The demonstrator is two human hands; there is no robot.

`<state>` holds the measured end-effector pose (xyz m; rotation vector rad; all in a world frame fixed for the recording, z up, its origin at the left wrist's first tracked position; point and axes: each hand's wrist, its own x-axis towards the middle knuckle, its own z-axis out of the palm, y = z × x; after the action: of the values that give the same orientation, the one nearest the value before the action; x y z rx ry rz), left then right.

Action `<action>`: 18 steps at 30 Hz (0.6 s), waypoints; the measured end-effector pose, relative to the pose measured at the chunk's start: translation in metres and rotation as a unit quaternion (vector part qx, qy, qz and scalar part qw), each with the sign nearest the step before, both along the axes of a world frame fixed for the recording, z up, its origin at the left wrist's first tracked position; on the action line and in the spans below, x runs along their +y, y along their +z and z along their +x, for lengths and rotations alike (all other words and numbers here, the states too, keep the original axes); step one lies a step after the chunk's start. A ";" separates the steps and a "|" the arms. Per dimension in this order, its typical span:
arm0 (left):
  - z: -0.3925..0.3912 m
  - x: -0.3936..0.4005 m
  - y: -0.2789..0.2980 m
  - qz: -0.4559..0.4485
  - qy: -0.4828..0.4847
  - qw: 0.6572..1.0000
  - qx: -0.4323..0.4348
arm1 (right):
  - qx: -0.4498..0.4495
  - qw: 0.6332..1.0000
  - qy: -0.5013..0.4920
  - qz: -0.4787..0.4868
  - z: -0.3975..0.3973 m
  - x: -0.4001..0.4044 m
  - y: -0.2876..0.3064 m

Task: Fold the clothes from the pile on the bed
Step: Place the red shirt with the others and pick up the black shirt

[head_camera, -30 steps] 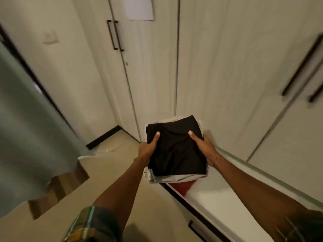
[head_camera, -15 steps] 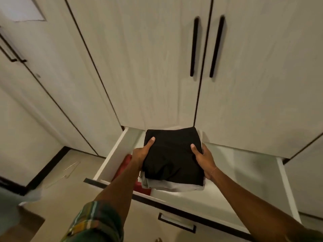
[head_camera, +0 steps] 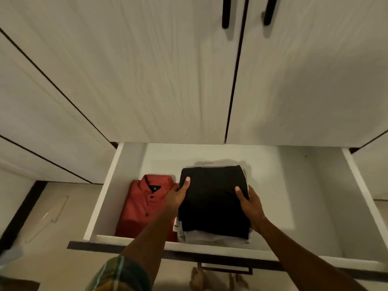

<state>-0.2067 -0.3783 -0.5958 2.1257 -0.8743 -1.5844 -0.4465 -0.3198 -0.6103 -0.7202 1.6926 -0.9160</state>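
Left fingers (head_camera: 185, 184): thumb laid flat on top of the black garment; the rest are hidden under the stack, presumably curled beneath to carry it; a clamp from above and below, so the folds do not slip
Right fingers (head_camera: 240, 192): thumb likewise pressed on the black top layer near its right edge; the other fingers out of sight under or beside the stack
Left hand (head_camera: 176, 198): grips the stack's left side, just beside the red shirt
Right hand (head_camera: 252, 207): grips the stack's right side; the two hands oppose each other, which keeps the stack level and square
Stack of folded clothes (head_camera: 212, 202): black piece on top, pale grey or white pieces below, edges showing at the near end; held inside the open drawer, towards its middle; whether it already rests on the drawer floor cannot be told
Red shirt (head_camera: 142, 204): folded, collar up, lying flat in the drawer's left end; the stack goes in next to it, apparently to form a row
Drawer (head_camera: 294, 185): pulled out below the wardrobe doors; right half bare
Wardrobe doors (head_camera: 147, 80): closed, black handles above
Step, as judged: folding done for these pieces; storing under way; releasing remains
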 end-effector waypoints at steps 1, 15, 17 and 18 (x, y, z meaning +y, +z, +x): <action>-0.001 0.001 -0.006 -0.011 -0.017 1.000 -0.012 | 0.005 1.000 -0.003 0.009 0.002 0.002 -0.016; -0.012 0.015 -0.057 -0.224 -0.221 0.879 -0.357 | 0.317 0.941 0.072 0.092 0.013 0.014 -0.072; -0.018 0.015 -0.057 -0.305 -0.365 0.786 -0.394 | 0.462 0.873 0.157 0.001 0.020 0.015 -0.068; -0.021 0.016 -0.063 -0.333 -0.438 0.735 -0.396 | 0.496 0.843 0.203 -0.035 0.024 0.012 -0.068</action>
<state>-0.2276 -0.3626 -0.6585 1.8075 -2.5294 -0.2710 -0.4229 -0.3074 -0.6778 -1.7312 2.2272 -0.2654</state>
